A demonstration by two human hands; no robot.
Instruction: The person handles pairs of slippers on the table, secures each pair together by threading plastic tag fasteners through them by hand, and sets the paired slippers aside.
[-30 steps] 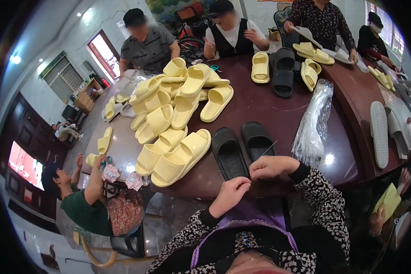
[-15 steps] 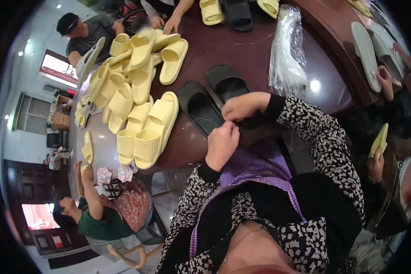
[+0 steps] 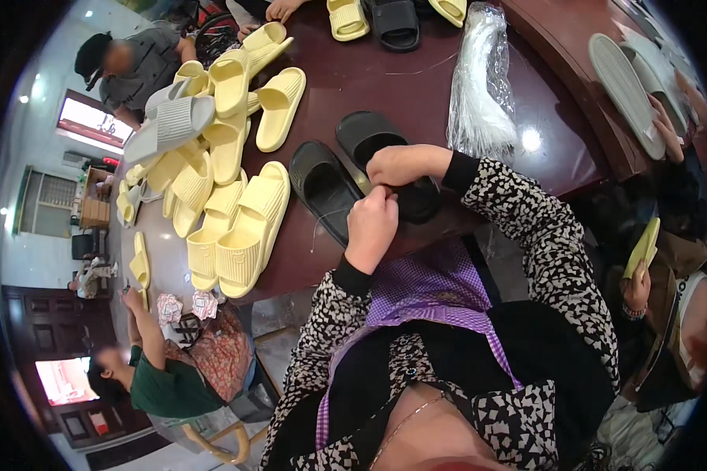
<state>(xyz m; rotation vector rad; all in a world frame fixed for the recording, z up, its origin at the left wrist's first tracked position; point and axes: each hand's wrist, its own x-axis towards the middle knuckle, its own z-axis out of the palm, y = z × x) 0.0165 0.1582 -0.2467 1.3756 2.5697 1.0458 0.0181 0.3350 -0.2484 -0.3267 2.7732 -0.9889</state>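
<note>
A pair of black slide slippers lies in front of me on the table: the left slipper (image 3: 316, 177) and the right slipper (image 3: 369, 133), side by side. Over their heel ends my two hands meet, fingertips almost touching. My left hand (image 3: 371, 228) is closed in a pinch; a thin clear strand (image 3: 319, 224) loops out from it across the left slipper. Bent over the right slipper, my right hand (image 3: 404, 166) is closed too, its fingertips pressed together. What lies between them is hidden.
Yellow slippers (image 3: 251, 228) are piled to my left, with a grey slipper (image 3: 173, 125) among them. A plastic bag of clear strands (image 3: 479, 86) lies far right. Beyond are more slippers (image 3: 397, 23). Co-workers sit around; a person at right holds a yellow slipper (image 3: 644, 247).
The view has shifted slightly. My hands stay pinched together over the black slippers, the right a little closer above the left. Across the table, a grey slipper now lies flatter on the yellow pile.
</note>
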